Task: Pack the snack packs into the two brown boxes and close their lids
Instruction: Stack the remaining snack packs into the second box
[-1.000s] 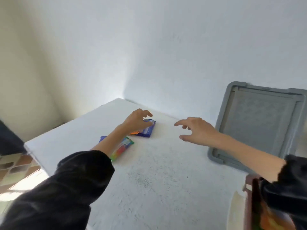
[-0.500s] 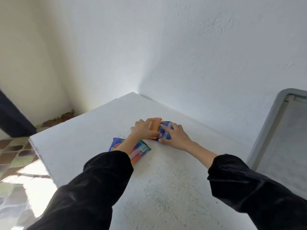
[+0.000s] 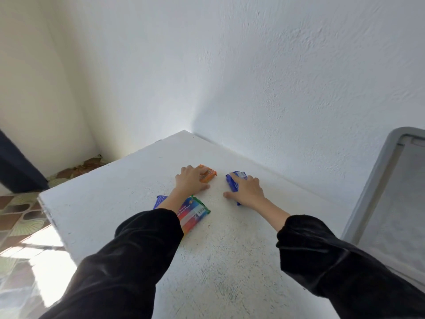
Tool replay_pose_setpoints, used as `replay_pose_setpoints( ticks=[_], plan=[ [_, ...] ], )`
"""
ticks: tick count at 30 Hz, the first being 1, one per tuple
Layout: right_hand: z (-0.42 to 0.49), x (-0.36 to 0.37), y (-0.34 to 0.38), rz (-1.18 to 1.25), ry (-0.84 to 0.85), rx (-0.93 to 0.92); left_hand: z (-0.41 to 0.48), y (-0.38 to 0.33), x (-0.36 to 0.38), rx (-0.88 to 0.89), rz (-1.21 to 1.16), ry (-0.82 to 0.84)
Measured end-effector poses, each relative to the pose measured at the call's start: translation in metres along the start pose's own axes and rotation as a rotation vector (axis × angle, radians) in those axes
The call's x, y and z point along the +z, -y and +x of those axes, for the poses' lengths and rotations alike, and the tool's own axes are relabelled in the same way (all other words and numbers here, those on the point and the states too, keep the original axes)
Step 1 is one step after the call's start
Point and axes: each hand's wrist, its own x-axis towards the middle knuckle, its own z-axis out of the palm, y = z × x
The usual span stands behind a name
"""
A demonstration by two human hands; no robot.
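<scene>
On the white table [image 3: 230, 261], my left hand [image 3: 189, 180] lies over an orange snack pack [image 3: 208, 176] near the far corner, fingers on top of it. A little to the right, my right hand [image 3: 245, 191] covers a blue snack pack [image 3: 233, 180], fingers curled over its upper edge. A third, rainbow-striped snack pack [image 3: 192, 214] lies flat under my left forearm, partly hidden by the black sleeve. Neither brown box is in view.
A grey plastic tray [image 3: 377, 187] leans upright at the right edge of the table. White walls meet behind the table's far corner. The table's left edge drops to a patterned tile floor [image 3: 20, 217].
The two packs, stacked together half a second ago, now lie apart: the orange one under my left hand, the blue one drawn right under my right hand. The view has turned left.
</scene>
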Motion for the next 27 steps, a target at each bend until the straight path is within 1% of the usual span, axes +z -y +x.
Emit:
replay_pose_setpoints(
  ticks=[2,4,8,11,14,17,20,23,27],
  plan=[
    [0.006,0.002,0.004,-0.02,-0.004,0.028,-0.001,-0.001,-0.001,-0.019,-0.054,-0.053],
    [0.007,-0.006,0.002,-0.027,0.003,0.009,-0.004,-0.002,-0.003,-0.016,-0.103,-0.067],
    [-0.014,-0.045,-0.011,0.008,0.057,-0.022,-0.017,-0.014,-0.017,0.094,-0.148,-0.104],
    [-0.043,-0.086,-0.025,0.034,0.017,-0.056,-0.035,-0.044,-0.043,0.243,-0.134,-0.085],
    [-0.087,-0.132,-0.043,0.037,-0.036,-0.087,-0.06,-0.088,-0.07,0.411,-0.103,-0.083],
    [-0.145,-0.173,-0.065,0.035,-0.091,-0.097,-0.09,-0.135,-0.088,0.557,-0.135,-0.07],
    [-0.212,-0.206,-0.086,0.05,-0.141,-0.07,-0.127,-0.178,-0.098,0.702,-0.162,-0.04],
    [-0.275,-0.226,-0.107,-0.009,-0.168,-0.037,-0.164,-0.214,-0.099,0.87,-0.138,0.011],
    [-0.355,-0.229,-0.133,-0.059,-0.166,0.053,-0.21,-0.25,-0.09,1.062,-0.063,0.093]
  ],
)
